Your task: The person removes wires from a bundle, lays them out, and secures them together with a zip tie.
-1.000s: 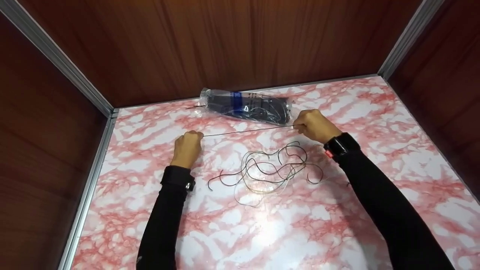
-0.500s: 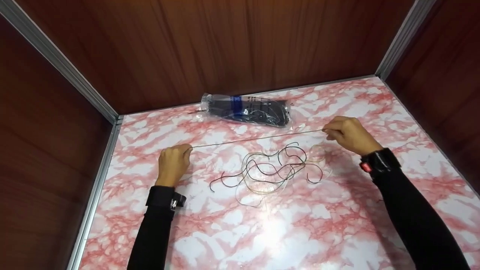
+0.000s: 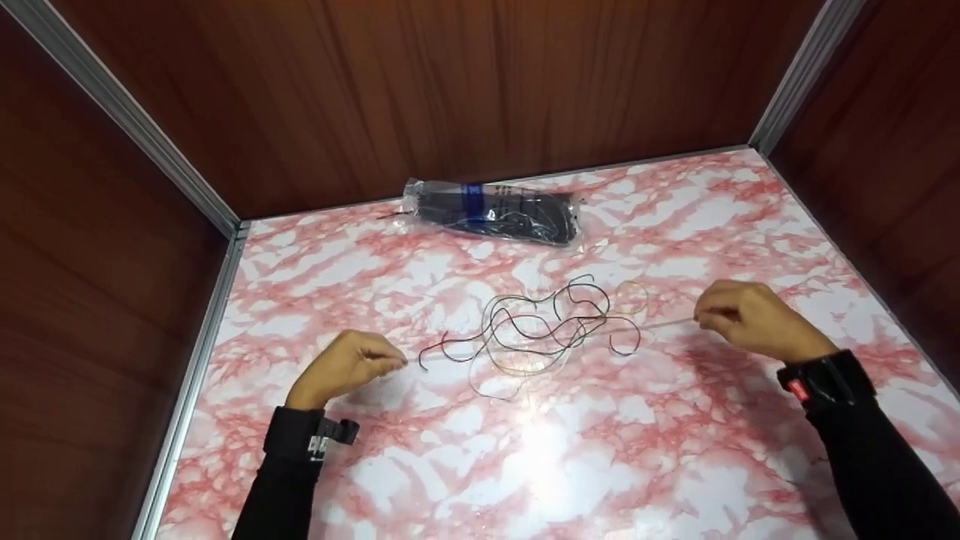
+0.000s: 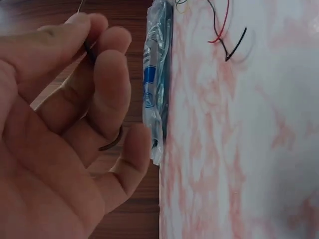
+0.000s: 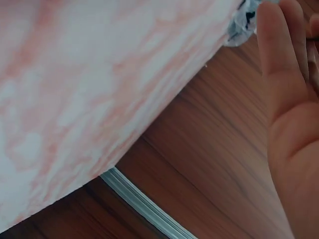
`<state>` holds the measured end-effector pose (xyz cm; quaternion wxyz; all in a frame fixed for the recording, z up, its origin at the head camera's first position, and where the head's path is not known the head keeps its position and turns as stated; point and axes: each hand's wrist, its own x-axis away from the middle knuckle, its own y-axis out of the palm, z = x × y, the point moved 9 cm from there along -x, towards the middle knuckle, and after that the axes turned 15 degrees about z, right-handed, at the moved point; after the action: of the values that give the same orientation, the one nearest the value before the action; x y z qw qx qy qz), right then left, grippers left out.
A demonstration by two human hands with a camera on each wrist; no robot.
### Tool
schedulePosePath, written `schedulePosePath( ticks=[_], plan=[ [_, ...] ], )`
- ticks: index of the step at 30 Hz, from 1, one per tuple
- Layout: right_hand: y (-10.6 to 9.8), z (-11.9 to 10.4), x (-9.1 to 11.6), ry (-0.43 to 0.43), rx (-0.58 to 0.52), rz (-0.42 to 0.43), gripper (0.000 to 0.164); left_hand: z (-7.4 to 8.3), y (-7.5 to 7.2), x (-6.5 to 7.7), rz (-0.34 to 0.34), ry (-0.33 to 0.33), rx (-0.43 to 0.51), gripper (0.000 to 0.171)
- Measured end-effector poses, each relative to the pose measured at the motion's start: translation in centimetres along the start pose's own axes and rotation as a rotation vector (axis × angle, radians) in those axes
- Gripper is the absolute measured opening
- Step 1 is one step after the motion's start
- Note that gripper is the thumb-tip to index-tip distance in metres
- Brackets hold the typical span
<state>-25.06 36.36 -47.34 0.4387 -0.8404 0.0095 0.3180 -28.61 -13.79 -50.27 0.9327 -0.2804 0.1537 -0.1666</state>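
Note:
In the head view my left hand (image 3: 345, 367) and right hand (image 3: 757, 319) are spread apart above the marbled table. Between them stretches a thin wire (image 3: 667, 324), faint and blurred here. The left wrist view has the thumb and fingertips pinching this dark wire (image 4: 89, 52), its loose end curling out behind the fingers. My right fingertips pinch its other end; the right wrist view mostly cuts them off at the edge. Below the stretched wire lies a loose tangle of thin wires (image 3: 551, 330), black, red and yellowish, on the table.
A clear plastic bag (image 3: 487, 214) with dark contents and a blue band lies at the table's back edge. Brown wood-grain panels (image 3: 480, 90) with grey metal corner strips (image 3: 795, 75) enclose the back and both sides of the pink-and-white table (image 3: 600, 465).
Both hands have moved apart and come nearer to the body, lengthening the wire span between them. The wire now passes over the tangle instead of behind it. The bag stays put.

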Motion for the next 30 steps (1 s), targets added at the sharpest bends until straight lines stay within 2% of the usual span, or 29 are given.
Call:
schedulePosePath(
  ticks=[2,4,7,11,14,16,18,21,25,30],
  plan=[
    [0.5,0.1,0.9,0.006,-0.005,-0.032,0.029,-0.6,1.3,0.4,-0.070,-0.025,0.026,0.009],
    [1.3,0.3,1.3,0.011,0.008,-0.066,0.026,-1.1,2.5,0.6,-0.115,-0.030,0.002,0.009],
    [2.9,1.0,1.0,0.036,0.052,-0.118,0.021,-1.7,3.7,0.0,-0.129,-0.006,-0.129,0.010],
    [5.0,2.0,-0.2,0.078,0.107,-0.178,0.016,-2.1,4.5,-2.1,-0.053,0.048,-0.297,0.011],
    [6.1,2.6,-1.0,0.117,0.111,-0.206,0.016,-2.2,4.8,-3.5,0.029,0.089,-0.343,0.013],
    [6.7,2.9,-1.2,0.140,0.103,-0.218,0.018,-2.4,5.1,-3.9,0.061,0.100,-0.362,0.016],
    [7.1,3.1,-1.2,0.152,0.092,-0.227,0.018,-2.8,5.5,-3.9,0.074,0.090,-0.364,0.019],
    [7.7,3.2,-1.1,0.147,0.076,-0.238,0.018,-3.6,5.9,-3.4,0.082,0.033,-0.367,0.022],
    [8.0,3.2,-1.1,0.136,0.078,-0.223,0.016,-3.9,5.7,-2.8,0.116,-0.022,-0.378,0.023],
    [7.4,3.1,-1.5,0.151,0.077,-0.167,0.015,-2.5,5.0,-2.6,0.199,0.024,-0.479,0.019]
  ],
)
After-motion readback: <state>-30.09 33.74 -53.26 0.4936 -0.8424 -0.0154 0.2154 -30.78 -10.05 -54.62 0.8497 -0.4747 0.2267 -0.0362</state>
